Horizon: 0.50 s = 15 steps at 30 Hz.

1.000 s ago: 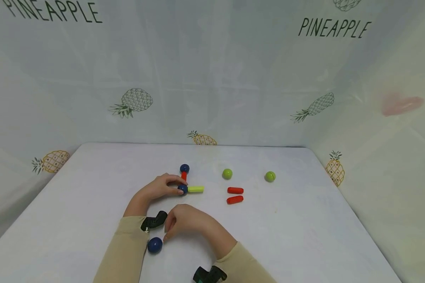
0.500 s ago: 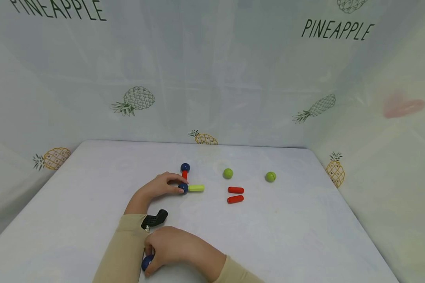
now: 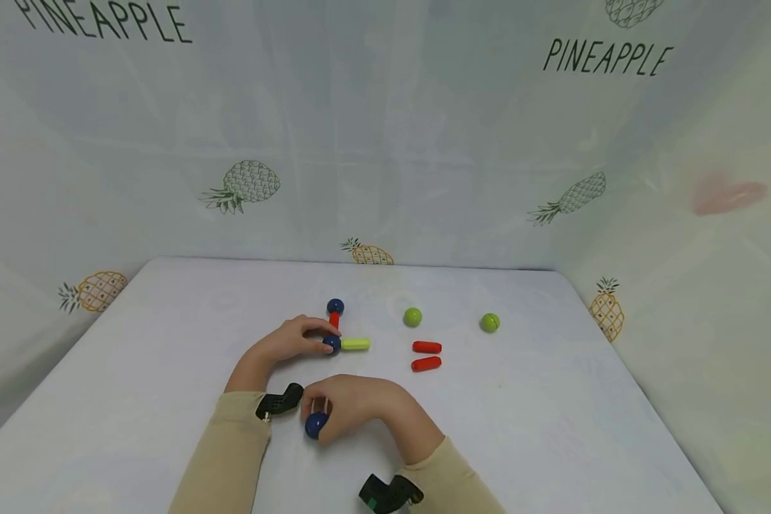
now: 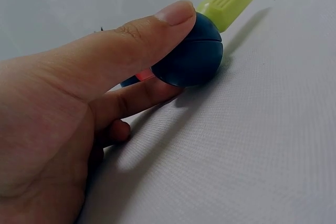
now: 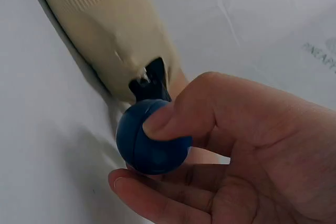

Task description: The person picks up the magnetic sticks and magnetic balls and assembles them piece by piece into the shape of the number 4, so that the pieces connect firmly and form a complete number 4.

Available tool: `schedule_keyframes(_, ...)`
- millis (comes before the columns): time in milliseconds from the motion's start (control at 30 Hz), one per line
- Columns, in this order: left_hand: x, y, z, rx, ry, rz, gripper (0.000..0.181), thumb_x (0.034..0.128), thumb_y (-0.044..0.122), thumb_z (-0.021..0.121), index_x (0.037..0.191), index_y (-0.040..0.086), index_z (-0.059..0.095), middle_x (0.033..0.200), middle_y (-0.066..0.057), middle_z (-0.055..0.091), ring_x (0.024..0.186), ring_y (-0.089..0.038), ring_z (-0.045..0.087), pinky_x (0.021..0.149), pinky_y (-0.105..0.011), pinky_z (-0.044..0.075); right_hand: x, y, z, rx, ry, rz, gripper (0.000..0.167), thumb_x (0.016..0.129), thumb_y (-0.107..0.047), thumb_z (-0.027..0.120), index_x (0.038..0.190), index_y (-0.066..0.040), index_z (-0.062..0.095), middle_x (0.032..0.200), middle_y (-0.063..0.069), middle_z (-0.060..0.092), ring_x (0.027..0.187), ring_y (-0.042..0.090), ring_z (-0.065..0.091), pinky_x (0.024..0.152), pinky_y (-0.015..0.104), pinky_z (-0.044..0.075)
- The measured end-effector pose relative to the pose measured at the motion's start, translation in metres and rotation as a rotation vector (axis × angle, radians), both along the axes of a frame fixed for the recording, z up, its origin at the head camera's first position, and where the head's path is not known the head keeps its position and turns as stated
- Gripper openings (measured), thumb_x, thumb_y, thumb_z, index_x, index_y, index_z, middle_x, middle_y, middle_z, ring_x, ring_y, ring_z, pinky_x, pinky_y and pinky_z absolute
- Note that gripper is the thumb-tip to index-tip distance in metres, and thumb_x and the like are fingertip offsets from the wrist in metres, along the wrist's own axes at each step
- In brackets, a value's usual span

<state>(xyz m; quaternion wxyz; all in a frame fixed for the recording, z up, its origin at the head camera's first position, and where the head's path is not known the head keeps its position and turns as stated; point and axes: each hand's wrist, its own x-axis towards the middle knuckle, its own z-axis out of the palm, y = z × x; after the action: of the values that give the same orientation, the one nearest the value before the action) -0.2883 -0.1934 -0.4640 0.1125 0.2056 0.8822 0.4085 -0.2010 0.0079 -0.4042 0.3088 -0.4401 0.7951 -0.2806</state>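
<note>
Tabletop [image 3: 552, 400]: left fingers [image 4: 170, 19] tight on part-hidden blue ball [image 4: 195, 59], right fingers [image 5: 164, 120] on second ball [image 5: 149, 153]

Dark blue round plastic balls [image 5: 157, 156]: smooth, softly glossy, finely seamed.
Yellow-green plastic rod [image 4: 228, 4]: smooth, low sheen, grooved lengthwise.
Red plastic-looking rods [image 3: 427, 347]: smooth.
White flat desk [image 4: 257, 129]: matt, finely woven cloth-like surface.
Beige cloth sleeves [image 5: 100, 30]: matt, partly ribbed.
Pale pineapple-printed sheet [image 3: 385, 143]: creased, faintly shiny; cloth or plastic, unclear.
</note>
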Motion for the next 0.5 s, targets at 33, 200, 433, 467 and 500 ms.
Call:
schedule_keyframes(33, 0.000, 0.000, -0.001, -0.006, 0.000, 0.005, 0.031, 0.0834, 0.034, 0.078, 0.113, 0.024, 0.073, 0.115, 0.000, 0.061, 0.109, -0.024, 0.049, 0.097, -0.054, 0.036, -0.002, 0.003, 0.000, -0.003, -0.016, -0.017, 0.026, 0.079, -0.003, 0.073, 0.099, -0.018, 0.063, 0.088, -0.010, 0.058, 0.079, 0.002, 0.054, 0.071, 0.019, 0.047)
schedule_keyframes(200, -0.001, -0.001, -0.002, 0.000, -0.012, 0.005, 0.030, 0.0840, 0.032, 0.078, 0.113, 0.023, 0.073, 0.116, -0.001, 0.060, 0.109, -0.024, 0.049, 0.097, -0.055, 0.036, -0.010, 0.016, 0.001, -0.007, -0.085, -0.123, 0.032, 0.077, 0.001, 0.071, 0.100, -0.018, 0.061, 0.092, -0.006, 0.058, 0.079, 0.007, 0.056, 0.068, 0.022, 0.049)
schedule_keyframes(433, -0.001, 0.000, -0.001, 0.004, -0.005, 0.001, 0.029, 0.0841, 0.031, 0.078, 0.112, 0.022, 0.073, 0.115, 0.001, 0.062, 0.110, -0.025, 0.049, 0.097, -0.057, 0.036, -0.021, 0.030, -0.002, -0.063, -0.090, -0.211, 0.034, 0.076, 0.004, 0.069, 0.099, -0.019, 0.062, 0.096, -0.006, 0.058, 0.081, 0.010, 0.057, 0.069, 0.024, 0.049)
schedule_keyframes(467, -0.001, 0.000, -0.001, 0.006, -0.002, -0.003, 0.030, 0.0841, 0.031, 0.078, 0.112, 0.022, 0.073, 0.114, 0.001, 0.062, 0.109, -0.024, 0.049, 0.097, -0.057, 0.036, -0.022, 0.032, -0.002, -0.071, -0.083, -0.217, 0.035, 0.076, 0.005, 0.069, 0.100, -0.019, 0.063, 0.097, -0.007, 0.059, 0.081, 0.011, 0.057, 0.069, 0.024, 0.048)
schedule_keyframes(500, -0.001, 0.000, -0.001, 0.009, 0.003, -0.010, 0.030, 0.0842, 0.031, 0.078, 0.112, 0.022, 0.073, 0.113, 0.002, 0.063, 0.109, -0.024, 0.050, 0.097, -0.056, 0.037, -0.024, 0.034, -0.003, -0.077, -0.071, -0.222, 0.035, 0.076, 0.005, 0.068, 0.100, -0.020, 0.064, 0.097, -0.007, 0.058, 0.082, 0.011, 0.057, 0.069, 0.025, 0.048)
